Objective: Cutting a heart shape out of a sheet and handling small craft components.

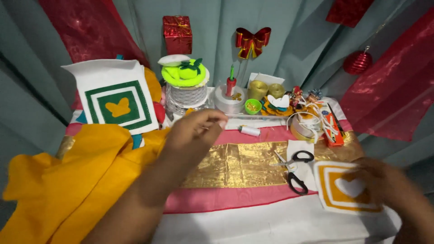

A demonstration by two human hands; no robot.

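My left hand (195, 131) hovers over the table's middle with fingertips pinched together near a white thread spool (249, 130); whether it holds anything is unclear. My right hand (389, 185), blurred, grips a white felt square with orange frames and a white heart (346, 187) at the lower right. Black-handled scissors (294, 169) lie between the hands on a gold fabric strip (235, 165).
Yellow-orange cloth (63, 180) is heaped at left. A white felt square with green frames and a yellow butterfly (118, 107) leans behind it. Ribbon rolls (185, 97), a small green bowl (252, 106), felt flowers and an orange box (332, 129) crowd the back.
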